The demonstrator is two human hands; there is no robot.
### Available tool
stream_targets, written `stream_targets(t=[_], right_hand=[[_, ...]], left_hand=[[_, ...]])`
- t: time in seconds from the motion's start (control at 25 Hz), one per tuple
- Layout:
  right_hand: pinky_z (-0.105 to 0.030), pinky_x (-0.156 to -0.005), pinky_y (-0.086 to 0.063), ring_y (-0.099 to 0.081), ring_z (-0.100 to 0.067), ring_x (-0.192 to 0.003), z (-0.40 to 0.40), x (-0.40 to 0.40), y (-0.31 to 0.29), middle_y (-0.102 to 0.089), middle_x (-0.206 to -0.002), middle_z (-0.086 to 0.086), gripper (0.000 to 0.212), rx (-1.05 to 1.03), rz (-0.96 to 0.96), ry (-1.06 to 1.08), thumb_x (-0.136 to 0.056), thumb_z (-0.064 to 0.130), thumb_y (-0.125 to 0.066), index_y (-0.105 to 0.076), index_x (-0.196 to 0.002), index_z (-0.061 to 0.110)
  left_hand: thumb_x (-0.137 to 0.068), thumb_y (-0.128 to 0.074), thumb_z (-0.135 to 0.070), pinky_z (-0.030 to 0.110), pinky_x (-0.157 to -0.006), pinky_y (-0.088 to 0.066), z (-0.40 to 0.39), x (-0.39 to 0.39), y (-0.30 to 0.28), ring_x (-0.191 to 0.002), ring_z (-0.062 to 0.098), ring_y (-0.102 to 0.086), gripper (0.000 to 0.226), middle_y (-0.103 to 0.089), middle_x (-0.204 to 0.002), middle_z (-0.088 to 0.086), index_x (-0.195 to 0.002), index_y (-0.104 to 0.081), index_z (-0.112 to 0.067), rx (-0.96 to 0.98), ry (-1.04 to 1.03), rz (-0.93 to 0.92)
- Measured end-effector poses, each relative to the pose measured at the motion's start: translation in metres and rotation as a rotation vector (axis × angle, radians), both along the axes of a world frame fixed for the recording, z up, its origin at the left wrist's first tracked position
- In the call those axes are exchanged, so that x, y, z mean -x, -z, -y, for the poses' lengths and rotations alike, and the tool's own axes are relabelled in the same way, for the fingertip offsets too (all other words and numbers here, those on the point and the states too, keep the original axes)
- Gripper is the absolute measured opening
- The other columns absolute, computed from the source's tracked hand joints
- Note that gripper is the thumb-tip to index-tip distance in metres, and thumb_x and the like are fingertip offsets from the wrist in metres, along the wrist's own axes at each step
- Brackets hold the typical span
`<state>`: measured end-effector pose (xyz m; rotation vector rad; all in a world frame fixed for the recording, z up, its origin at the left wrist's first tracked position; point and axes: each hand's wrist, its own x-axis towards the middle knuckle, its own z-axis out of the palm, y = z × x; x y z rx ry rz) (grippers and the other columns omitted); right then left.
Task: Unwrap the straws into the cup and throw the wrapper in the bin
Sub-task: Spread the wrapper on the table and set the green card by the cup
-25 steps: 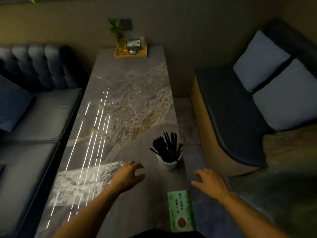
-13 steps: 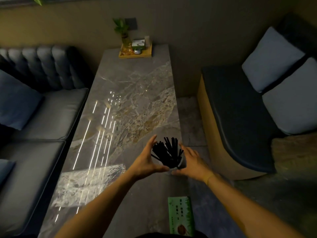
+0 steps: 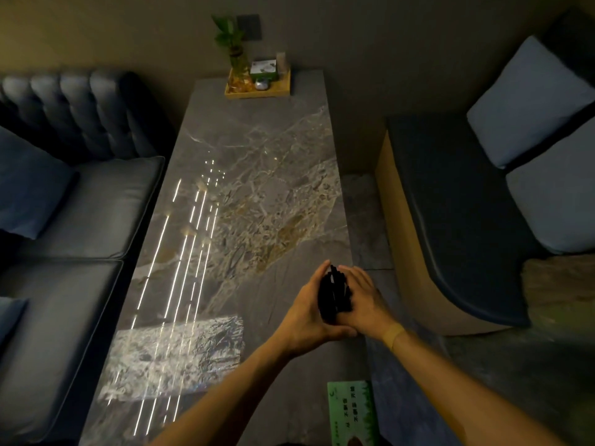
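A bunch of black straws [image 3: 334, 292] stands near the right edge of the marble table [image 3: 257, 175]. My left hand [image 3: 308, 312] and my right hand [image 3: 362, 297] press against the bunch from either side, palms facing, squeezing the straws into a tight bundle. The white cup that held them is hidden behind my hands. No wrapper and no bin can be seen.
A green printed packet [image 3: 352, 413] lies at the table's near right edge. A wooden tray [image 3: 257, 86] with a plant in a vase and small items sits at the far end. A dark sofa [image 3: 80, 204] runs along the left, a cushioned bench [image 3: 450, 220] on the right.
Both hands came forward from the near table edge to the cup, then closed in on the straws, gathering the spread bunch into a tight bundle.
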<state>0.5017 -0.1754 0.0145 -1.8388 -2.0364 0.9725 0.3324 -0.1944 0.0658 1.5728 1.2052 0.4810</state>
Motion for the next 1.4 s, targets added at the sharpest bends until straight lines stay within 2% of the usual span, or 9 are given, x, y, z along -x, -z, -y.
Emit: stream_targets(t=[0.16, 0.32, 0.52, 0.68, 0.8, 0.92, 1.04, 1.24, 1.4], right_hand=[[-0.034, -0.116, -0.022, -0.021, -0.027, -0.147, 0.004, 0.011, -0.001, -0.038, -0.151, -0.007, 0.089, -0.074, -0.041, 0.043, -0.066, 0.041, -0.062, -0.033, -0.145, 0.011], [-0.031, -0.114, -0.024, -0.027, -0.026, -0.145, 0.009, 0.019, -0.006, -0.043, -0.149, -0.013, 0.069, -0.109, -0.108, 0.08, -0.08, 0.034, -0.06, -0.042, -0.14, 0.007], [-0.034, -0.111, -0.031, -0.041, -0.029, -0.137, 0.018, 0.021, -0.014, -0.056, -0.136, -0.014, 0.063, -0.177, -0.244, 0.163, -0.073, 0.037, -0.063, -0.057, -0.127, 0.004], [-0.045, -0.102, -0.043, -0.055, -0.032, -0.12, 0.017, 0.028, -0.018, -0.069, -0.115, -0.019, 0.062, -0.341, -0.269, 0.23, -0.066, 0.042, -0.069, -0.068, -0.109, -0.003], [-0.045, -0.098, -0.045, -0.063, -0.027, -0.111, 0.016, 0.035, -0.015, -0.074, -0.102, -0.017, 0.042, -0.477, -0.254, 0.249, -0.061, 0.014, -0.08, -0.072, -0.099, 0.0], [-0.039, -0.098, -0.045, -0.062, -0.036, -0.114, 0.016, 0.04, -0.015, -0.074, -0.102, -0.015, 0.042, -0.423, -0.239, 0.277, -0.056, 0.006, -0.081, -0.073, -0.097, 0.003], [-0.044, -0.098, -0.049, -0.058, -0.031, -0.121, 0.021, 0.044, -0.014, -0.072, -0.11, -0.01, 0.045, -0.365, -0.22, 0.255, -0.059, 0.022, -0.071, -0.071, -0.102, 0.008], [-0.044, -0.113, -0.032, -0.029, -0.019, -0.143, 0.026, 0.044, -0.009, -0.046, -0.146, 0.001, 0.059, -0.145, -0.01, 0.112, -0.078, 0.046, -0.052, -0.052, -0.132, 0.022], [-0.045, -0.115, -0.028, -0.02, -0.021, -0.147, 0.026, 0.038, -0.005, -0.034, -0.153, 0.0, 0.069, -0.111, 0.104, 0.019, -0.077, 0.055, -0.056, -0.042, -0.137, 0.024]], left_hand=[[-0.06, -0.088, -0.045, 0.049, -0.117, -0.032, 0.009, -0.01, -0.003, -0.145, 0.005, -0.028, 0.128, -0.026, -0.157, -0.019, -0.149, 0.003, -0.052, 0.024, -0.043, 0.042], [-0.063, -0.088, -0.034, 0.037, -0.114, -0.039, 0.015, -0.015, -0.008, -0.143, 0.001, -0.03, 0.125, -0.023, -0.16, -0.011, -0.145, 0.003, -0.06, 0.11, -0.126, 0.189], [-0.067, -0.083, -0.011, 0.044, -0.107, -0.047, 0.006, -0.012, -0.014, -0.14, 0.009, -0.036, 0.107, -0.033, -0.154, -0.012, -0.138, -0.023, -0.066, 0.266, -0.294, 0.447], [-0.08, -0.062, 0.011, 0.026, -0.088, -0.056, 0.003, 0.002, -0.014, -0.128, 0.008, -0.051, 0.088, -0.043, -0.148, -0.004, -0.135, -0.037, -0.052, 0.322, -0.336, 0.509], [-0.078, -0.064, 0.002, 0.019, -0.086, -0.054, 0.005, 0.01, -0.014, -0.121, 0.0, -0.056, 0.079, -0.049, -0.143, -0.007, -0.137, -0.039, -0.044, 0.301, -0.294, 0.461], [-0.081, -0.063, 0.004, 0.014, -0.093, -0.048, 0.013, 0.015, -0.014, -0.128, -0.006, -0.048, 0.077, -0.046, -0.144, -0.011, -0.14, -0.035, -0.036, 0.216, -0.212, 0.375], [-0.081, -0.065, 0.007, 0.014, -0.099, -0.042, 0.021, 0.016, -0.014, -0.135, -0.003, -0.041, 0.083, -0.042, -0.149, -0.009, -0.144, -0.032, -0.035, 0.152, -0.173, 0.283], [-0.078, -0.077, -0.027, 0.001, -0.097, -0.035, 0.025, 0.014, -0.011, -0.124, -0.015, -0.04, 0.084, -0.04, -0.141, -0.02, -0.143, -0.027, -0.041, 0.012, -0.18, 0.038], [-0.079, -0.078, -0.034, 0.008, -0.101, -0.041, 0.017, 0.015, -0.005, -0.132, 0.0, -0.039, 0.09, -0.038, -0.148, -0.011, -0.151, -0.025, -0.028, 0.012, -0.172, -0.02]])
